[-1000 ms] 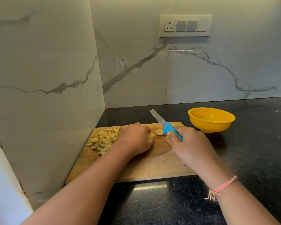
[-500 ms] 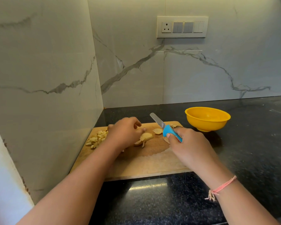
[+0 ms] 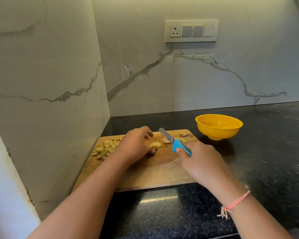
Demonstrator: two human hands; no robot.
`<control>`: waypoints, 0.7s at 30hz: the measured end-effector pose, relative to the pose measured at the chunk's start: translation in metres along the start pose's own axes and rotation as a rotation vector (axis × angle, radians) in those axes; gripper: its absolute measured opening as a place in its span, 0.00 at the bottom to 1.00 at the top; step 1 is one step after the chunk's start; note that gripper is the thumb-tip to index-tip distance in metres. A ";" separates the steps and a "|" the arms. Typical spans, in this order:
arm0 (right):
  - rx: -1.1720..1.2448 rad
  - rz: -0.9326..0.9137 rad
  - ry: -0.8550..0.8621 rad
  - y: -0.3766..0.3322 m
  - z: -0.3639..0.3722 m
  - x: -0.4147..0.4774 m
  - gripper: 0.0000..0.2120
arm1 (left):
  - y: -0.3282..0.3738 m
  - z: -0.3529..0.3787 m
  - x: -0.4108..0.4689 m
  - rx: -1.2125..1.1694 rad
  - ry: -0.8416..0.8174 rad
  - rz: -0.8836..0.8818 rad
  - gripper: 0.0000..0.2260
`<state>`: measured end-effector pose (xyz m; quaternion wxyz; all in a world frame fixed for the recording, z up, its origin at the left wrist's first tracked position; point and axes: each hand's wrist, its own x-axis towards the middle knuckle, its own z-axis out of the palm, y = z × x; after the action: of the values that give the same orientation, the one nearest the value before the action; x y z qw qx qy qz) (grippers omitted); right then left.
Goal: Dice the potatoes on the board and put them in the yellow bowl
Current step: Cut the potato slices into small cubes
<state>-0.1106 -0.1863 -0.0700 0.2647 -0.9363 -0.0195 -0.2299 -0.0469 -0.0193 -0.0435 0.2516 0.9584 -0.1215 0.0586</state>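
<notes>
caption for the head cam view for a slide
Right hand holds a blue-handled knife over the board, left hand beside a potato piece, diced pile at left, yellow bowl empty.

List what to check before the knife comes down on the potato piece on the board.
1. Knife grip: right hand holds blue-handled steel knife, ok.
2. Blade apart from left hand, ok.
3. Hold on pale potato piece, cannot tell.
4. Clear of blade: diced potato pile on wooden cutting board, ok.
5. Ready: round yellow bowl upright, empty, beside board, ok.
</notes>
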 end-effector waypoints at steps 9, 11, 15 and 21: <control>-0.014 0.018 -0.023 -0.001 -0.003 -0.002 0.20 | 0.007 0.010 -0.001 -0.024 -0.064 0.073 0.13; -0.019 0.020 -0.034 -0.001 -0.003 -0.001 0.20 | 0.007 0.013 0.001 -0.007 -0.031 0.070 0.13; -0.032 0.013 -0.056 -0.003 -0.005 -0.004 0.19 | 0.005 0.015 0.004 0.057 0.016 0.043 0.11; -0.070 0.002 -0.090 -0.006 -0.021 -0.017 0.19 | 0.004 0.013 0.001 0.077 -0.009 0.008 0.14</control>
<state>-0.1359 -0.1896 -0.0590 0.2306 -0.9545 -0.0225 -0.1879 -0.0461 -0.0300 -0.0529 0.2139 0.9671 -0.1241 0.0598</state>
